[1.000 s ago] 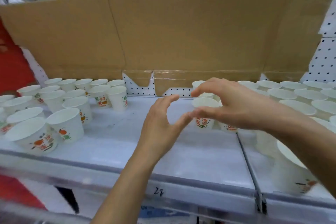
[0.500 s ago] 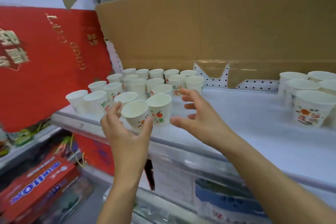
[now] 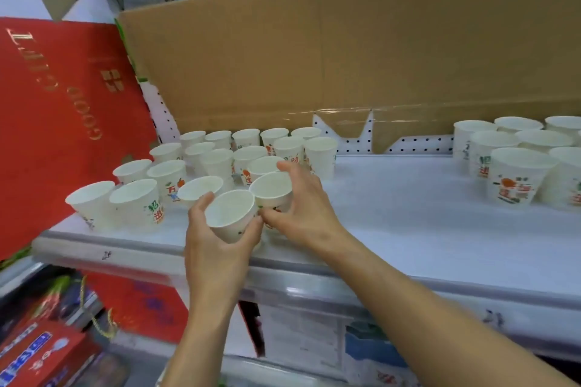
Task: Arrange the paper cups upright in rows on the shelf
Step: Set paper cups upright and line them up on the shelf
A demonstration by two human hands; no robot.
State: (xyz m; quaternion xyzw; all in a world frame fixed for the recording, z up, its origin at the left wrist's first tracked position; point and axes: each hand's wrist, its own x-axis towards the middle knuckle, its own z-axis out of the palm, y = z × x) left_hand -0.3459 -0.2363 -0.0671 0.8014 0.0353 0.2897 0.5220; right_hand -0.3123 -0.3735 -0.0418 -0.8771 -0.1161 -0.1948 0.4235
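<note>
Both hands have closed in over the last half second: the left hand (image 3: 217,248), open and short of the front row before, now wraps thumb and fingers round a plain-looking white paper cup with a thin rolled rim (image 3: 231,214). The right hand (image 3: 301,207), spread in the air a moment ago, now curls round the neighbouring white paper cup with red and green print (image 3: 272,190), thumb low on the near wall and fingers hooked behind the far rim. The two cups sit rim to rim at the front right corner of the left-hand cluster, close to the shelf's front lip. The left one leans a touch, and whether its base is down I cannot tell. Behind them the cluster of upright white printed cups (image 3: 217,160) runs back in loose rows, mouths open and tapered walls matte. Well apart on the right stands a second group of the same cups (image 3: 515,176), with the smooth white shelf (image 3: 408,214) bare between. At the back there's a white pegboard panel (image 3: 418,143) under a big flat sheet of brown corrugated cardboard (image 3: 345,56). To the left leans a glossy red board with gold lettering (image 3: 63,119). Down below are red printed boxes (image 3: 37,355), blurred.
</note>
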